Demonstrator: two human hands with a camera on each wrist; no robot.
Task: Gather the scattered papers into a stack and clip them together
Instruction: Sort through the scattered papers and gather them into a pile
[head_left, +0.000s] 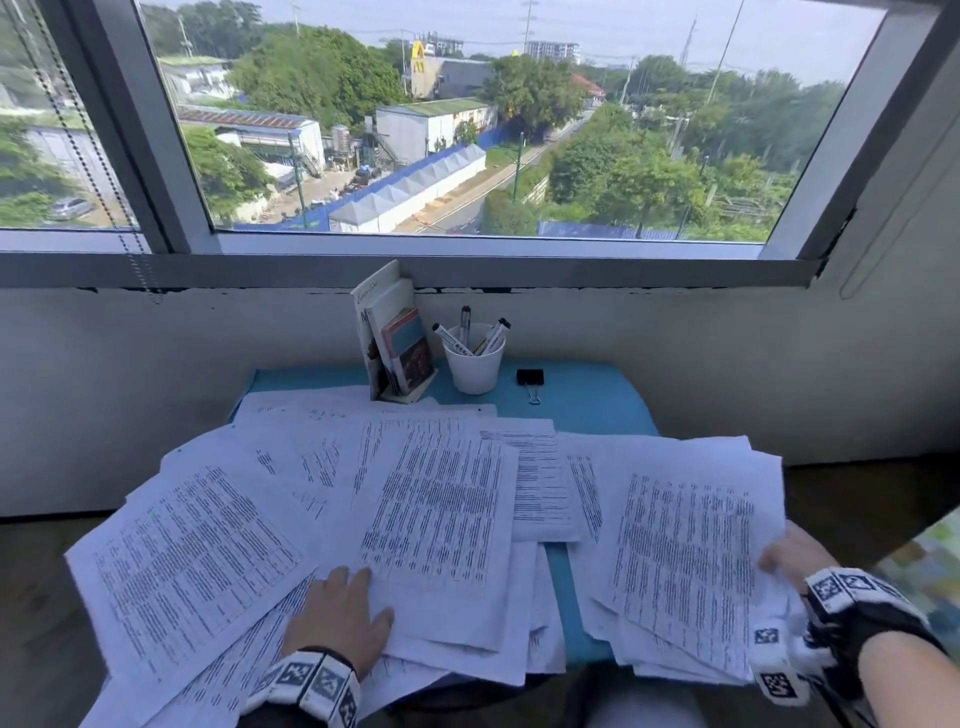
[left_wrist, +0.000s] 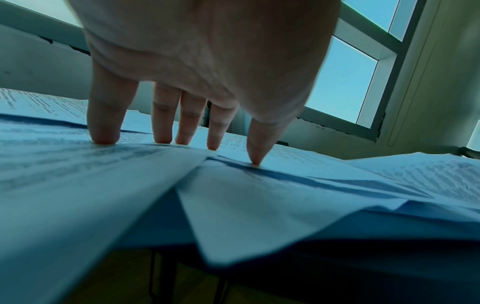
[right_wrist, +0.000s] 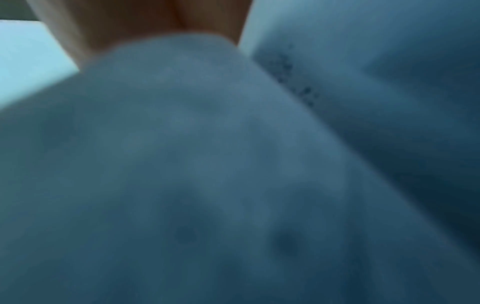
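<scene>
Several printed papers (head_left: 436, 499) lie fanned over a small blue table (head_left: 587, 405), overhanging its front and left edges. My left hand (head_left: 345, 603) rests flat on the sheets near the front, its straight fingers (left_wrist: 187, 123) pressing down on the paper (left_wrist: 78, 174). A second pile of papers (head_left: 680, 561) lies on the right. My right hand (head_left: 795, 553) grips that pile's right edge, thumb on top, the other fingers hidden beneath. In the right wrist view blurred paper (right_wrist: 207, 164) covers nearly everything. A black binder clip (head_left: 530, 378) lies at the back of the table, apart from both hands.
A white cup of markers (head_left: 475, 364) and a small stand of books (head_left: 397, 338) sit at the table's back, against the wall under the window. A strip of bare blue table shows between the two paper piles. The floor lies on both sides.
</scene>
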